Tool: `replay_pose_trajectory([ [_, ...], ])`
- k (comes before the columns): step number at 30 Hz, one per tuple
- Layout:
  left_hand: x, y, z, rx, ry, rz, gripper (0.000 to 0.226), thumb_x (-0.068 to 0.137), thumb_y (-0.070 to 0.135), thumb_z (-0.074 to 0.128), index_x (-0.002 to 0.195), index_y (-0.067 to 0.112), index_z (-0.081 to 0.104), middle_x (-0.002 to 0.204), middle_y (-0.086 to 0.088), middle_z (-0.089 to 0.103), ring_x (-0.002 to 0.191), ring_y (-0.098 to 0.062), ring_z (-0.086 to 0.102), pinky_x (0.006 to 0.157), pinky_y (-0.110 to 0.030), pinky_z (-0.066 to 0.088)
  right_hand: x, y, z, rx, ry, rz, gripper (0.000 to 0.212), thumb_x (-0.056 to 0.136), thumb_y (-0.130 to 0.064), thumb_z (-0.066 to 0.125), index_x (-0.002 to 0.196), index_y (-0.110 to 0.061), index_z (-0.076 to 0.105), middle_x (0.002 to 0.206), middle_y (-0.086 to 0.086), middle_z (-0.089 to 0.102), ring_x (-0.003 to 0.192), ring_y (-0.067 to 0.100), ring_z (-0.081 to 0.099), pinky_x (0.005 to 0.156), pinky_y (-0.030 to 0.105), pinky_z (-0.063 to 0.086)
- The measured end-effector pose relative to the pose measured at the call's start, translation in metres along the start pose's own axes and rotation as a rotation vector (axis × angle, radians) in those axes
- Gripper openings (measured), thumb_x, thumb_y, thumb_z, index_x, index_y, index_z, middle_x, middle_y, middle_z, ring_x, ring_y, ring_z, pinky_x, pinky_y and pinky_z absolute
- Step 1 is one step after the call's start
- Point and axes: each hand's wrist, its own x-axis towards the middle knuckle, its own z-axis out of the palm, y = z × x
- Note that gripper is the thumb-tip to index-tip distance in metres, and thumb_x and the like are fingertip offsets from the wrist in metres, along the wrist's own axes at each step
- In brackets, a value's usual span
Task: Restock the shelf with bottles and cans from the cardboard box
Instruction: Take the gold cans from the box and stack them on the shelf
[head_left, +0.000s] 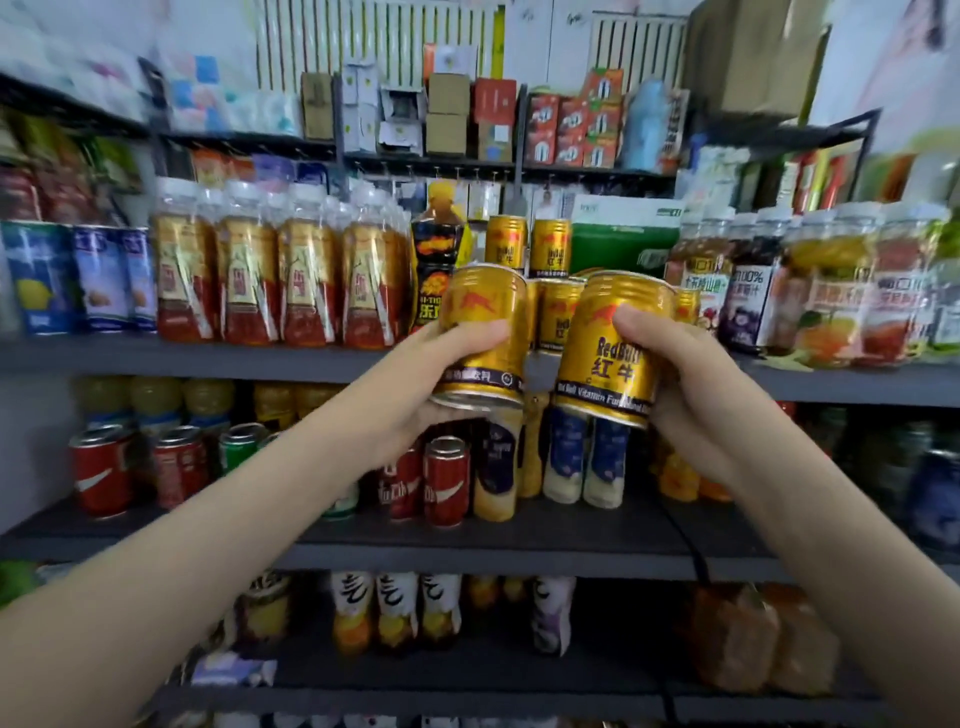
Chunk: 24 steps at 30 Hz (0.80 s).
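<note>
Gold metal is shining on two cans at the middle of the frame. The left hand (415, 397) is gripping the left can (485, 322), its thumb curling across the front and its fingers cupping the base. The right hand (696, 405) is clamping the right can (613, 338), its thumb pressing over the side. Both cans are ribbed near the top and banded dark along the bottom. They are tilting slightly toward each other and hanging in the air just in front of the shelf (208, 358), not resting on it.

The right can is showing "RedBull" in red letters, with 红牛 beneath it. White print on its dark band is starting "Red Bull Vitamin", and the thumb is hiding the rest. The left can is showing a red bull figure and white characters too blurred to read.

More gold cans (558, 312) are standing on the shelf between the two held ones, and a pair (506, 241) is sitting higher, just above centre. Just left of that pair, a dark bottle (436, 260) with a yellow cap is carrying an orange label with lettering that is only partly legible. White-capped bottles (249, 280) with red and gold labels are filling the mid left. At the mid right, jars (753, 291) are reading "100%". Red cola cans (101, 467) are lining the lower shelf (467, 540) at the lower left.
</note>
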Motion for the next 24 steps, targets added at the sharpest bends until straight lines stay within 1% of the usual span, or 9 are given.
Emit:
replay_pose_trajectory([
  [2,0.015,0.011,-0.013,0.032,0.034,0.07,0.06,0.065,0.036,0.076,0.12,0.022,0.057,0.106,0.002,0.073,0.104,-0.018,0.067,0.092,-0.039,0.052,0.022,-0.01,-0.001,-0.071,-0.007,-0.059,0.047,0.071,-0.027,0.067,0.115,-0.011,0.06,0.096,0.002,0.075,0.087,0.018,0.072,0.066,0.029,0.058],
  [4,0.03,0.02,-0.024,0.049,0.063,0.135,0.066,0.064,0.035,0.083,0.123,0.025,0.056,0.113,0.004,0.07,0.112,-0.019,0.062,0.098,-0.043,0.047,0.047,-0.02,-0.001,-0.147,0.011,-0.115,0.047,0.071,-0.026,0.069,0.115,-0.012,0.06,0.101,0.0,0.074,0.092,0.016,0.071,0.072,0.028,0.056],
  [9,0.063,0.027,-0.035,0.023,0.051,0.229,0.066,0.058,0.033,0.086,0.118,0.031,0.058,0.116,0.006,0.068,0.116,-0.018,0.058,0.108,-0.051,0.035,0.111,-0.037,-0.007,-0.246,0.084,-0.217,0.053,0.075,-0.02,0.073,0.124,-0.013,0.055,0.111,0.0,0.07,0.101,0.016,0.067,0.077,0.026,0.05],
  [11,0.074,0.026,-0.037,0.042,0.031,0.245,0.065,0.056,0.037,0.086,0.115,0.034,0.06,0.114,0.011,0.068,0.118,-0.017,0.055,0.11,-0.05,0.031,0.13,-0.038,-0.014,-0.307,0.113,-0.242,0.052,0.077,-0.019,0.073,0.126,-0.015,0.054,0.113,0.0,0.068,0.102,0.016,0.065,0.076,0.027,0.048],
  [14,0.089,0.024,-0.038,0.068,0.035,0.267,0.061,0.059,0.035,0.086,0.115,0.035,0.06,0.112,0.015,0.068,0.115,-0.01,0.055,0.111,-0.045,0.03,0.149,-0.037,-0.026,-0.364,0.141,-0.227,0.06,0.071,-0.024,0.075,0.126,-0.016,0.053,0.115,0.002,0.066,0.105,0.019,0.062,0.08,0.031,0.047],
  [16,0.097,0.022,-0.038,0.061,0.04,0.285,0.064,0.058,0.034,0.083,0.118,0.031,0.059,0.112,0.013,0.067,0.113,-0.009,0.056,0.11,-0.041,0.032,0.158,-0.036,-0.031,-0.383,0.145,-0.203,0.054,0.075,-0.021,0.074,0.125,-0.014,0.054,0.114,0.004,0.066,0.105,0.02,0.061,0.081,0.032,0.047],
  [18,0.104,0.02,-0.036,0.044,0.042,0.298,0.071,0.054,0.035,0.087,0.119,0.029,0.058,0.113,0.011,0.067,0.113,-0.012,0.058,0.109,-0.043,0.035,0.167,-0.033,-0.035,-0.406,0.164,-0.187,0.044,0.079,-0.017,0.072,0.12,-0.013,0.055,0.11,0.003,0.067,0.102,0.019,0.062,0.077,0.029,0.047],
  [21,0.111,0.013,-0.033,0.021,0.051,0.288,0.081,0.048,0.037,0.089,0.122,0.028,0.057,0.115,0.008,0.067,0.114,-0.016,0.058,0.107,-0.046,0.038,0.177,-0.027,-0.04,-0.444,0.199,-0.168,0.037,0.081,-0.018,0.072,0.115,-0.01,0.059,0.107,0.005,0.069,0.099,0.019,0.064,0.075,0.027,0.049],
  [24,0.115,0.007,-0.025,0.056,0.063,0.283,0.082,0.047,0.037,0.087,0.123,0.027,0.056,0.117,0.006,0.065,0.114,-0.016,0.058,0.105,-0.045,0.041,0.181,-0.023,-0.043,-0.44,0.214,-0.153,0.028,0.082,-0.021,0.072,0.107,-0.014,0.061,0.103,0.004,0.07,0.096,0.018,0.065,0.077,0.027,0.051],
])
